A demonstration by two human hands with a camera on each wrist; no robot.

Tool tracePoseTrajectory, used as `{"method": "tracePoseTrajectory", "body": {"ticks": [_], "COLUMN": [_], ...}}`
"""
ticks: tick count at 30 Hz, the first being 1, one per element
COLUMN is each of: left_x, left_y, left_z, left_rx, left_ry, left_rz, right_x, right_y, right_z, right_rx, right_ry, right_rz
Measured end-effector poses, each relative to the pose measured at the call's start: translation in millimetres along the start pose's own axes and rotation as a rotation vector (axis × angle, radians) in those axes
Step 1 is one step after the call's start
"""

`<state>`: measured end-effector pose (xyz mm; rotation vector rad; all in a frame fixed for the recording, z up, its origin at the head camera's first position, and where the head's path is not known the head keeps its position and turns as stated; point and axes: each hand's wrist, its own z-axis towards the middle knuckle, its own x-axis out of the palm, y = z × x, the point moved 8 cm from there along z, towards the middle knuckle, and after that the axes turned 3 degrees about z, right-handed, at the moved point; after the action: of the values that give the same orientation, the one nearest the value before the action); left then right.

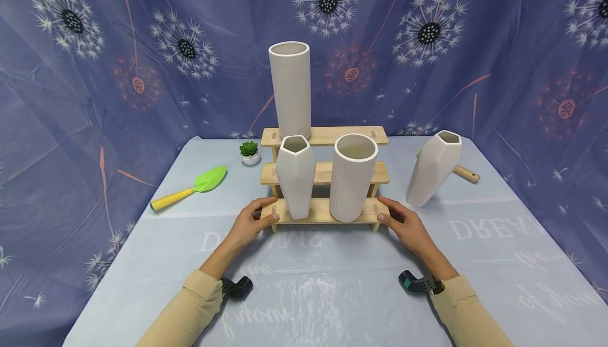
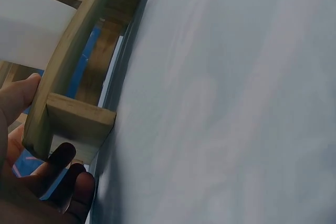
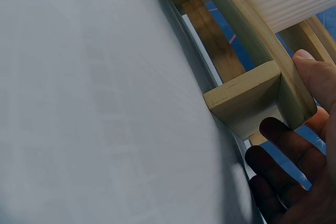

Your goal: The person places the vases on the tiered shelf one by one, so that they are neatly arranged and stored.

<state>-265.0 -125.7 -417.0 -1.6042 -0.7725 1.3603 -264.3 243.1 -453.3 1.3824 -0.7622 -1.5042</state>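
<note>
A three-step wooden stand sits mid-table. My left hand grips the left end of its lowest step, thumb on top and fingers curling underneath, as the left wrist view shows the stand's end. At the opposite end my right hand holds the same step, its thumb above and fingers below. On this lowest step stand a white faceted vase at left and a wide ribbed white vase at right. A tall ribbed white vase stands on the top step, left side.
Another white faceted vase is on the table to the right, partly hiding a wooden-handled tool. On the left lie a green trowel with a yellow handle and a small potted succulent stands nearby. A blue dandelion-print cloth hangs behind.
</note>
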Motion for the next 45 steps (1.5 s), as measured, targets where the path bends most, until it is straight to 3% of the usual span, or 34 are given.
{"method": "tracePoseTrajectory", "body": {"ticks": [17,29,35,45], "left_x": [4.4,5.5,6.9,7.2], "left_y": [5.0,6.6,7.0,8.0], "left_z": [2.9,3.2,2.9,1.9], "left_rx": [-0.025,-0.023,-0.009,-0.009], "left_ry": [0.000,0.005,0.003,-0.002], "left_rz": [-0.062,-0.074,-0.091,-0.102], "right_x": [0.0,-3.8,-11.7,-33.2], "right_y": [-0.7,1.4,7.7,7.7], "right_z": [-0.4,0.4,-1.4,-8.5], "right_rx": [0.007,0.024,0.009,0.058], "right_ry": [0.006,0.001,-0.027,-0.110], "right_rz": [-0.001,-0.063,-0.095,-0.174]}}
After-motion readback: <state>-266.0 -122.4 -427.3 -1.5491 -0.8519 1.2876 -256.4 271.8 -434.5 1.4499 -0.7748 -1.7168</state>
